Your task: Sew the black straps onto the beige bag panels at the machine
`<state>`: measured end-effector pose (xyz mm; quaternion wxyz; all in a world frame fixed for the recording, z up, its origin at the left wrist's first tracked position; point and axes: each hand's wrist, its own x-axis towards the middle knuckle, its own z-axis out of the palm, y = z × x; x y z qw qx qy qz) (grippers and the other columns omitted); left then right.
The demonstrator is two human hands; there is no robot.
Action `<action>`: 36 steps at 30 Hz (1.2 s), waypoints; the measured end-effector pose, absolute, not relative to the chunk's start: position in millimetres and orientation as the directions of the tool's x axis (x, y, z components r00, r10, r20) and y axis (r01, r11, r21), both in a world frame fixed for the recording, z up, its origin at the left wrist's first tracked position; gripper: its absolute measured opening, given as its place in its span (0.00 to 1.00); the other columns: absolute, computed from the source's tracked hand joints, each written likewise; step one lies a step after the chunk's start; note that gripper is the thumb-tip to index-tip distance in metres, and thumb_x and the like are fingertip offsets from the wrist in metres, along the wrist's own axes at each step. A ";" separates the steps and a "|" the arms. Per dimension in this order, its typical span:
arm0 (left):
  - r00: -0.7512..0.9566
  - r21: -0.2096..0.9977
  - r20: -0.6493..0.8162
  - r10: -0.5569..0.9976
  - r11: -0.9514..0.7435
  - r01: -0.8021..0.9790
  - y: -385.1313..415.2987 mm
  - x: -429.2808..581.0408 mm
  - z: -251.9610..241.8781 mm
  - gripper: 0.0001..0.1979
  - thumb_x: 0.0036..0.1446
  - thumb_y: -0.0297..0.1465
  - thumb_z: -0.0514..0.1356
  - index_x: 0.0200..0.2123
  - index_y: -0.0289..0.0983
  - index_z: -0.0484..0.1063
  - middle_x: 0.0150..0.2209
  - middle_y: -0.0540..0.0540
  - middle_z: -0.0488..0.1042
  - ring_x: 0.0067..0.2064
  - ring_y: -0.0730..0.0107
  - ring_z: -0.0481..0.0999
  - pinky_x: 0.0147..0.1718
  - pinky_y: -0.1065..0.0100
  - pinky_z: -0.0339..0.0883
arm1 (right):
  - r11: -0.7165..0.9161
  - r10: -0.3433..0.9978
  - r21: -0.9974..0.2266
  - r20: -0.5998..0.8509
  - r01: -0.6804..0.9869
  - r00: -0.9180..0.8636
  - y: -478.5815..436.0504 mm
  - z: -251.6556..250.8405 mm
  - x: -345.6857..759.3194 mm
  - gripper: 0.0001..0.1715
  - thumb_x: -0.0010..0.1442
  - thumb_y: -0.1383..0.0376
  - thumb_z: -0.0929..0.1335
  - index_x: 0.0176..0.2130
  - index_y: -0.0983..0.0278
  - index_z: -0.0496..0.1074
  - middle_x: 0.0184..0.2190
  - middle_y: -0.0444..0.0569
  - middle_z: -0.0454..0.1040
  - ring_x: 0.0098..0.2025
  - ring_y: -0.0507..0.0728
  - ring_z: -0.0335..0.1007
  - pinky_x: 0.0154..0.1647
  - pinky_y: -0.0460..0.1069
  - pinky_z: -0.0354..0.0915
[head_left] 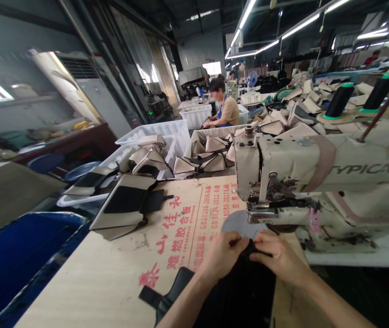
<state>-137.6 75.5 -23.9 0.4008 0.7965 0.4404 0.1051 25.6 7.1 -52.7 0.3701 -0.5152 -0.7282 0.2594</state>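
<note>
My left hand (226,253) pinches the upper edge of a black fabric piece (242,291) just in front of the sewing machine (283,164). Close beside it, my right hand (274,253) grips the same edge between thumb and fingers. The black piece hangs down toward me over the board's front edge. Behind my fingers a grey rounded piece (237,222) lies under the machine's arm end. A black part with a strap (168,296) rests on the plywood left of my left forearm, which partly hides it.
The plywood board (78,282) bears red print and a beige-and-black sewn piece (122,205). White bins (180,132) of similar pieces stand behind it. A blue bin (26,259) is at the left. Thread cones (339,101) stand behind the machine. A person (226,109) sits farther back.
</note>
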 end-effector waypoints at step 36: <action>0.744 0.326 0.106 0.660 -0.730 0.601 46.6 -157.5 -21.1 0.13 0.62 0.28 0.43 0.39 0.37 0.67 0.37 0.45 0.67 0.39 0.67 0.67 0.39 0.66 0.64 | 0.411 0.911 -0.727 0.352 0.550 -0.215 18.7 -43.6 33.3 0.10 0.59 0.60 0.64 0.33 0.63 0.71 0.31 0.46 0.71 0.36 0.52 0.66 0.39 0.47 0.61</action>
